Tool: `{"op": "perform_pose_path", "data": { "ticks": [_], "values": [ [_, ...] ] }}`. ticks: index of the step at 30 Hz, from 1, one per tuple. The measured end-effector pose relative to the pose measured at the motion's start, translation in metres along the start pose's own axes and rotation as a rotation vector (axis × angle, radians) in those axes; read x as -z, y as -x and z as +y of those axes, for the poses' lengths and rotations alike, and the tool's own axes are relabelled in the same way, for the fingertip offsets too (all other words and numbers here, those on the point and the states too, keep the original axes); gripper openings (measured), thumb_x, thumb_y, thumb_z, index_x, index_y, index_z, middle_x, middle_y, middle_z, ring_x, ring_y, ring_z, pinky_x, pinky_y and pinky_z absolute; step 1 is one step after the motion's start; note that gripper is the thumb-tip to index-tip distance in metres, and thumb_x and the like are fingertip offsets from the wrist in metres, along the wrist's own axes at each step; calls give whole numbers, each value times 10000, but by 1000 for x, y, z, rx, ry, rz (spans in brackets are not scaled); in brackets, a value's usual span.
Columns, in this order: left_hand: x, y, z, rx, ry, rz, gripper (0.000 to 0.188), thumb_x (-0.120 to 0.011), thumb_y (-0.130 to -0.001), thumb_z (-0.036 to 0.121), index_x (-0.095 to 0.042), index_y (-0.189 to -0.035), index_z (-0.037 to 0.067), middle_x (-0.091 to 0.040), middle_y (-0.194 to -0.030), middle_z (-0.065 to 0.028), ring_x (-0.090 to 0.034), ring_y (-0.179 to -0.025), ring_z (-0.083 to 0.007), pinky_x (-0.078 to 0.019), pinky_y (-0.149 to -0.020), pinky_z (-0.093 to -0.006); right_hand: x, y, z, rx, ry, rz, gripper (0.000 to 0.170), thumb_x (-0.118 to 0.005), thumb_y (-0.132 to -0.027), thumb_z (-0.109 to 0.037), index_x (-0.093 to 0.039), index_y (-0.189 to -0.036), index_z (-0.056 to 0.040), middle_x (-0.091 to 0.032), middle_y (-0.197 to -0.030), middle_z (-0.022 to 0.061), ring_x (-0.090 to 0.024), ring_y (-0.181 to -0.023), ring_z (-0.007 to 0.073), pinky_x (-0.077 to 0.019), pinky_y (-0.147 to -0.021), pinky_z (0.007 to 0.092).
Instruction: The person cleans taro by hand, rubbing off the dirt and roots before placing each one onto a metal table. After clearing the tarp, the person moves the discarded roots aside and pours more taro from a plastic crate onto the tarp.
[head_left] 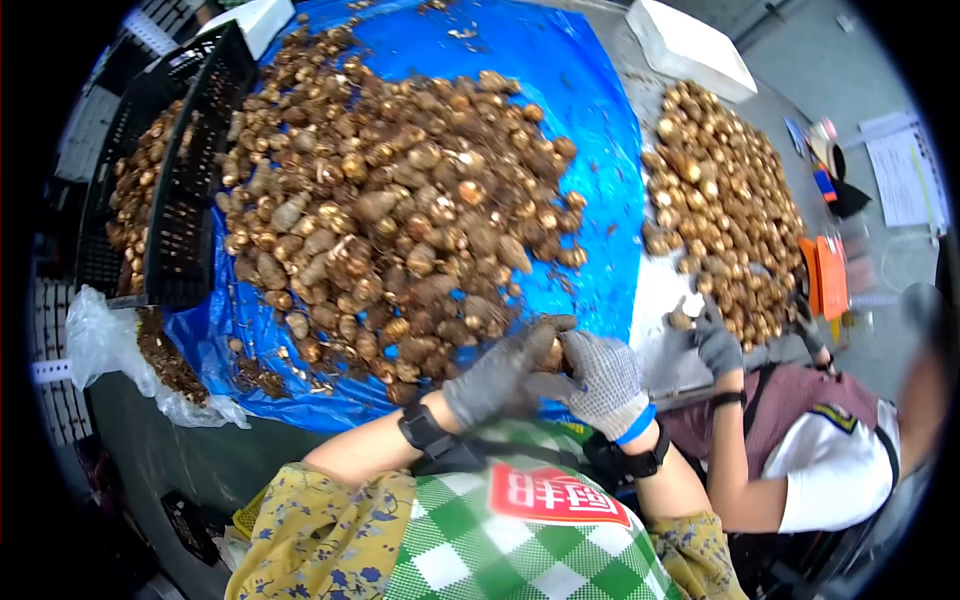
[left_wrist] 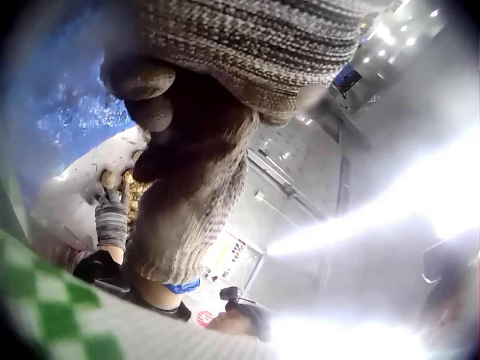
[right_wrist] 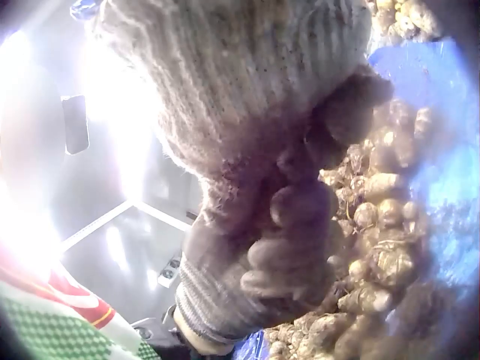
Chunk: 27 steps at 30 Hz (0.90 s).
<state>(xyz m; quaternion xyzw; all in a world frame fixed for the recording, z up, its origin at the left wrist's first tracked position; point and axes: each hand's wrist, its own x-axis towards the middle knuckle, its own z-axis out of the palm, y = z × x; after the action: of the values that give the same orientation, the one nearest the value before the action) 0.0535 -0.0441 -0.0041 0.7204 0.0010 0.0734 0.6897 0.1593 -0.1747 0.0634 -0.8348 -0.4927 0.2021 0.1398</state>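
Observation:
Close in front of the checked apron, my two gloved hands meet around a small brown taro (head_left: 553, 357), which their fingers mostly cover. My left hand (head_left: 495, 378), in a dark grey glove, grips it from the left. From the right my right hand (head_left: 608, 385), in a paler dotted glove, holds it too. In the right wrist view the left hand's fingers (right_wrist: 281, 262) are curled inward under the right glove's cuff. A big heap of unsorted, soil-covered taros (head_left: 400, 215) lies just beyond my hands on a blue tarp (head_left: 590, 110).
Black crates (head_left: 185, 190) with taros stand at the left. To the right, another person's gloved hand (head_left: 718, 345) is at a taro (head_left: 682, 318) beside a pile of cleaner taros (head_left: 725, 215). A white foam box (head_left: 692, 45), orange item (head_left: 830, 275) and papers (head_left: 905, 175) lie farther off.

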Motion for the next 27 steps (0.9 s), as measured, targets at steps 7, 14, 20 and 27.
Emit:
{"op": "perform_pose_path", "data": {
  "ticks": [7, 14, 20, 27],
  "values": [
    [-13, 13, 0, -20, 16, 57, 792, -753, -740, 154, -335, -1405, 56, -552, -1021, -164, -541, -889, -331, -476, -804, -406, -8, 17, -14, 65, -83, 229, 298, -631, -808, -317, -639, -617, -89, -555, -537, 136, -586, -493, 305, -454, -476, 411],
    [-15, 0, 33, 706, 911, 160, 661, -472, -875, 651, -470, -1272, 122, -620, -960, -59, -603, -816, -195, -535, -685, -337, -6, 20, -13, 390, 165, 24, 186, -620, -754, -240, -555, -641, -108, -523, -575, 106, -556, -530, 314, -421, -506, 447],
    [0, 5, -11, 557, 1209, 14, 613, -445, -888, 641, -539, -1186, 113, -633, -909, -11, -634, -707, -133, -531, -480, -215, -3, 23, 13, 85, -322, 184, 193, -679, -768, -192, -622, -910, -75, -626, -830, 138, -616, -696, 322, -500, -606, 419],
    [-8, 13, -30, 201, 528, -139, 800, -671, -793, 34, -237, -1463, 97, -456, -1324, -107, -502, -1157, -242, -430, -970, -373, 6, 6, 10, 181, -393, 217, 484, -719, -745, -172, -565, -1181, -32, -627, -1055, 148, -624, -865, 321, -500, -753, 393]
  ]
}}
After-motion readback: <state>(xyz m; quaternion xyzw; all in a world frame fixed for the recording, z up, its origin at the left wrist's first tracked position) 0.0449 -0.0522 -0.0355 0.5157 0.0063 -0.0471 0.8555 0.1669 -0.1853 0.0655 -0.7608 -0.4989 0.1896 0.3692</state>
